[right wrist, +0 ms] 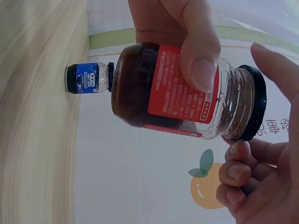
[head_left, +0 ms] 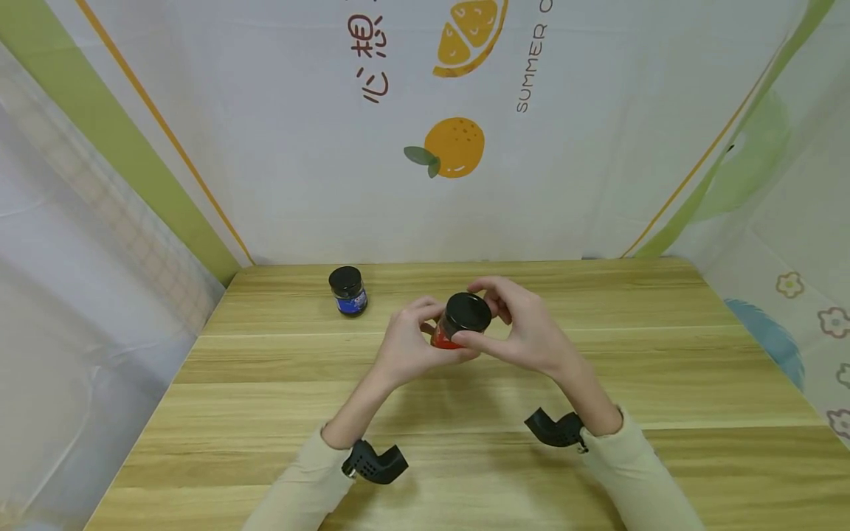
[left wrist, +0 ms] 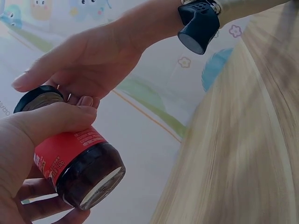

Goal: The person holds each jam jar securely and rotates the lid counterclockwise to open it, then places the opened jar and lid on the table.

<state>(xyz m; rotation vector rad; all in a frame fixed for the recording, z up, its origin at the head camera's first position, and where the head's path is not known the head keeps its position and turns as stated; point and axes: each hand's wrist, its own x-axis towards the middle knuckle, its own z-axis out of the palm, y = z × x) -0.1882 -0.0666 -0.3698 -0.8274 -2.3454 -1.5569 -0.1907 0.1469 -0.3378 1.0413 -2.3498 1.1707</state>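
Above the table, my left hand [head_left: 406, 345] grips a glass jar [right wrist: 135, 88] with a red label and dark brown contents. In the right wrist view its thumb presses on the label, and the jar lies tilted with the base to the left. A black lid [head_left: 468, 313] sits on the jar's mouth. My right hand [head_left: 531, 335] curls round this lid, thumb at one side and bent fingers at the other. The left wrist view shows the jar's base [left wrist: 100, 186] turned down, with several left fingers behind it.
A second, blue-labelled jar [head_left: 350, 293] with a black lid stands on the wooden table [head_left: 265, 413], back and left of my hands. A white curtain [head_left: 319, 184] printed with oranges hangs behind the table's far edge. Black cameras are strapped at both wrists.
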